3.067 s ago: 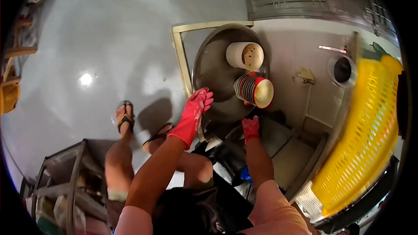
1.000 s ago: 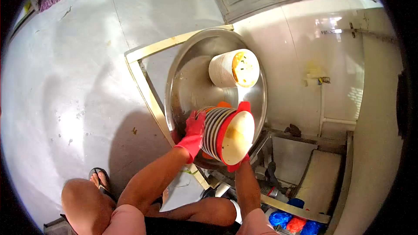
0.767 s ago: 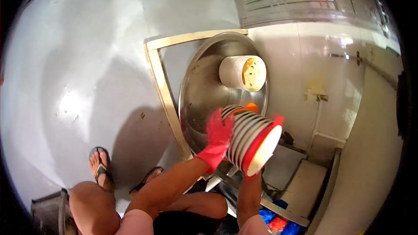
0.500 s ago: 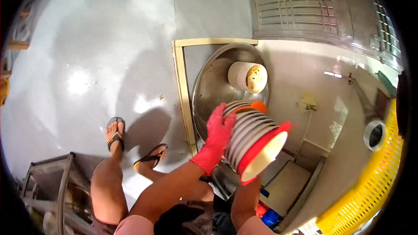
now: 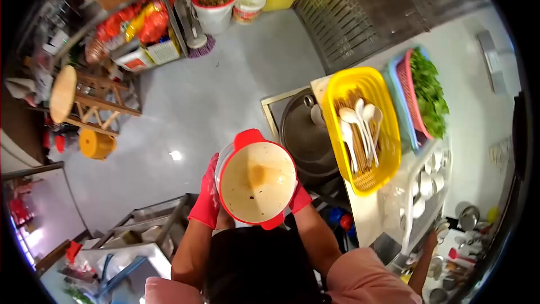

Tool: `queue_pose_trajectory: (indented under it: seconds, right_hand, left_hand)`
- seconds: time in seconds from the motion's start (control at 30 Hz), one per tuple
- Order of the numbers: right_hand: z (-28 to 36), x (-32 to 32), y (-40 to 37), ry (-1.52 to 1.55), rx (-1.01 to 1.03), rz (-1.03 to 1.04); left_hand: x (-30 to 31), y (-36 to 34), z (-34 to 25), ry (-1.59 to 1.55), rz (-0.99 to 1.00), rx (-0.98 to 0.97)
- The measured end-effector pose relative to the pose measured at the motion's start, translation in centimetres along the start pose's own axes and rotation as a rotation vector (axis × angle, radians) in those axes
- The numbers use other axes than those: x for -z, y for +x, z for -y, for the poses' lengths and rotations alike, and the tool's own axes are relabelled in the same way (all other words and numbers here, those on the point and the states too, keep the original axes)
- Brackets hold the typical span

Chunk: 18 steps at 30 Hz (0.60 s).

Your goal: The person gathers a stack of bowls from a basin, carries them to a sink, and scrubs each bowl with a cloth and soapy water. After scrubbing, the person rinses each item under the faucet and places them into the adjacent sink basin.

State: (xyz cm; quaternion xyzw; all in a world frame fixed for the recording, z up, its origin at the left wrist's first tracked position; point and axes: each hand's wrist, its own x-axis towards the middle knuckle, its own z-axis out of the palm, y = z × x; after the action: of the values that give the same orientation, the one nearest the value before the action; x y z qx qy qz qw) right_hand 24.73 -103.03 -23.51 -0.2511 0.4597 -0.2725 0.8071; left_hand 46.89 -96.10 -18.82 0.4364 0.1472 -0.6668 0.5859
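Note:
A stack of bowls (image 5: 257,183) is held up in front of my body, its open top facing me. The top one is red outside with two tab handles and cream inside, with brown liquid and dark specks at the bottom. My left hand (image 5: 207,198), in a pink-red rubber glove, is closed against the stack's left side. On the other side, my right hand (image 5: 301,196) in a matching glove grips it, its fingers partly hidden behind the rim. Beyond the stack, a large metal basin (image 5: 304,146) stands low, with part of a pale bowl stack (image 5: 317,116) in it.
A yellow basket (image 5: 394,160) of spoons and chopsticks stands on a ledge at the right, beside a pink basket of greens (image 5: 427,93). A wooden stool (image 5: 104,101) and buckets (image 5: 214,17) are on the floor. Another person's arm (image 5: 424,264) shows lower right.
The bowl stack has swung from tilted sideways near the basin to upright in front of my body. My view has lifted, bringing the ledge, baskets and shelves into sight.

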Motion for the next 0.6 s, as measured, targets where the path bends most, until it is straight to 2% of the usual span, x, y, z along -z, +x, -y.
queue_pose_trajectory:
  seconds: [0.07,0.23,0.33,0.43,0.47,0.57,0.6]
  right_hand:
    - [1.8,-3.0,-4.0,-0.013,0.010,0.094]
    - [6.3,-8.6,-13.8,-0.057,0.054,0.310]
    - [7.2,-10.9,-17.6,-0.075,0.106,0.361]
    - [7.4,-11.8,-21.6,-0.134,0.032,0.415]
    - [6.8,-12.4,-22.2,0.076,-0.078,0.486]
    - [4.8,-12.4,-27.0,0.032,0.030,0.403]
    - [4.8,-12.9,-29.7,0.026,0.019,0.457]
  left_hand:
    - [3.1,-4.4,0.7,-0.003,0.065,-0.077]
    - [2.1,-17.3,1.5,0.220,0.070,-0.381]
    - [2.2,-23.0,2.3,0.189,0.099,-0.445]
    - [2.9,-27.7,3.7,0.159,0.135,-0.475]
    - [3.2,-29.1,4.2,0.151,0.153,-0.481]
    - [4.4,-32.9,6.3,0.124,0.217,-0.476]
    - [4.9,-34.0,6.9,0.118,0.236,-0.473]
